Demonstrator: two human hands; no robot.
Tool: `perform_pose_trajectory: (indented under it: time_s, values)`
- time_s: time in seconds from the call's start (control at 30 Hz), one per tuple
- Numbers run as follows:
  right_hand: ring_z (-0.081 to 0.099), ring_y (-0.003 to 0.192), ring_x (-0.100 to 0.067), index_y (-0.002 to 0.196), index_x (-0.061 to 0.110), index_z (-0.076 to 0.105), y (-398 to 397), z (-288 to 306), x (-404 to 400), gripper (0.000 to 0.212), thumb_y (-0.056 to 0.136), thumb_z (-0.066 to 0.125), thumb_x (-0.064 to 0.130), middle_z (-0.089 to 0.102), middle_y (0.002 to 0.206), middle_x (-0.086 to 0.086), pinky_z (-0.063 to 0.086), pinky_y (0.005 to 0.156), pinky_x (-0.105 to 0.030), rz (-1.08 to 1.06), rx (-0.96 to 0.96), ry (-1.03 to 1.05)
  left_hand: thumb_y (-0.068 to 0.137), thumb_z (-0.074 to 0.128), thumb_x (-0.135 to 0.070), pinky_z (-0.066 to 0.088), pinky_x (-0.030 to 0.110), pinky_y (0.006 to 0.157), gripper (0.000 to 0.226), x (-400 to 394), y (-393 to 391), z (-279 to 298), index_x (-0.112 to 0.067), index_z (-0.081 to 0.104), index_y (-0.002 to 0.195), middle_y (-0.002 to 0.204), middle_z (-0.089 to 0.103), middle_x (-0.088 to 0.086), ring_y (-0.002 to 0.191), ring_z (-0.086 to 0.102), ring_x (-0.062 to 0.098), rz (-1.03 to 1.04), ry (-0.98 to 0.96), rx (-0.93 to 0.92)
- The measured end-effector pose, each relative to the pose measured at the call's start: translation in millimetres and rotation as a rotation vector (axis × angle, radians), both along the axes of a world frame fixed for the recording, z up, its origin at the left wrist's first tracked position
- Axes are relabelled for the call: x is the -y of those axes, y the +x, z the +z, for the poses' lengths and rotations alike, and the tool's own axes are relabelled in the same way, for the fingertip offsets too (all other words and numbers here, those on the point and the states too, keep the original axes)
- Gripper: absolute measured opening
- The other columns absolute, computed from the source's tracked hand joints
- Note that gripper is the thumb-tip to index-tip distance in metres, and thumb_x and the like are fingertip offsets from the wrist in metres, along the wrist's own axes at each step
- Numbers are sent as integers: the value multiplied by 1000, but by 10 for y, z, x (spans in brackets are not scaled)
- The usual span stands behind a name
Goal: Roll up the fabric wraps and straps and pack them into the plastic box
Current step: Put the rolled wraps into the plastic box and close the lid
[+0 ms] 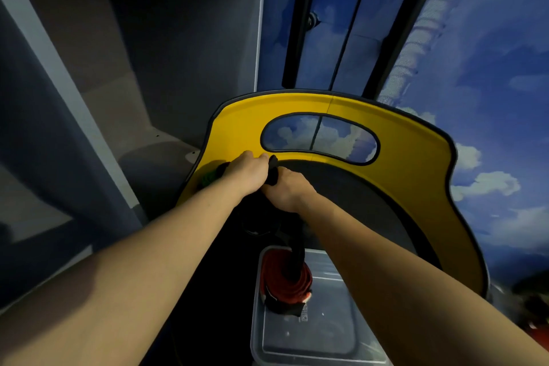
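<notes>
The fingers of the left hand [248,171] are curled tight, knuckles up, round the upper end of a black strap [272,171]. The right hand [286,187] lies just beside it, touching it, with its own fingers bent down over the same black fabric; the fingertips are hidden underneath, so how deep the hold goes cannot be told. Between the two hands a short dark roll of the strap sticks up. Below them the rest of the black fabric hangs in a loose heap [261,217] and a dark tail [298,258] drops from it into the plastic box [326,345].

The box is clear and stands near the lower edge of the view, between the forearms. Inside it, at the far left end, lies a rolled red wrap [285,279] with a black patch at its near end; the dark tail lies across the top of it.

Left of the left hand something green [209,178] shows partly behind the wrist, too hidden to name. All this rests on a dark round seat with a yellow curved back [410,151] that has an oval opening. Grey shelves [124,68] stand at the left, and a blue cloud-printed wall [490,98] at the right.
</notes>
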State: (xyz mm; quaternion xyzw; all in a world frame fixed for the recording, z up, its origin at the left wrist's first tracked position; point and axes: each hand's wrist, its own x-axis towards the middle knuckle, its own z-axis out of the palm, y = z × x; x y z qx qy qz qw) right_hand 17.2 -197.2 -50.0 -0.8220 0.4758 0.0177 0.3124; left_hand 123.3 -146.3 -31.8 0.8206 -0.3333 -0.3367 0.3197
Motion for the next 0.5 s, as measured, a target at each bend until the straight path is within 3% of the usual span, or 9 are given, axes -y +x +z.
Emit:
perform_pose_trajectory:
  time_s: [0.1,0.23,0.3,0.4,0.5]
  values:
    - [62,82,-24,103,20,62,37,-51,38,40,78,53,50,66,93,-2,41,58,-32,19,-3,-15,103,36,-43,45,48,104,52,27,1,25,-8,55,136,132,58,15,115,55,35,9,-30,-61]
    - [63,80,-22,95,21,64,-2,18,19,26,82,60,43,64,85,2,35,50,-28,9,14,-62,106,37,-36,39,43,106,48,3,-39,45,-10,48,145,147,50,13,126,50,32,25,-77,-106]
    - [62,78,-23,92,22,63,-31,94,5,24,82,61,44,64,82,2,36,51,-29,-4,35,-84,106,38,-36,38,42,106,47,-19,-65,60,-11,45,146,150,47,11,134,46,32,47,-131,-123]
    - [63,80,-26,94,21,60,-85,230,-6,24,82,66,40,64,84,-1,40,58,-31,-68,89,-112,107,40,-33,38,40,102,44,-32,-112,149,-12,46,145,148,48,11,126,48,30,79,-236,-155]
    - [64,90,-28,111,20,57,-162,361,-31,39,81,70,42,68,98,-5,48,69,-34,-153,150,-177,106,43,-30,34,39,112,49,-47,-153,277,-15,40,153,156,42,7,138,42,29,80,-320,-161]
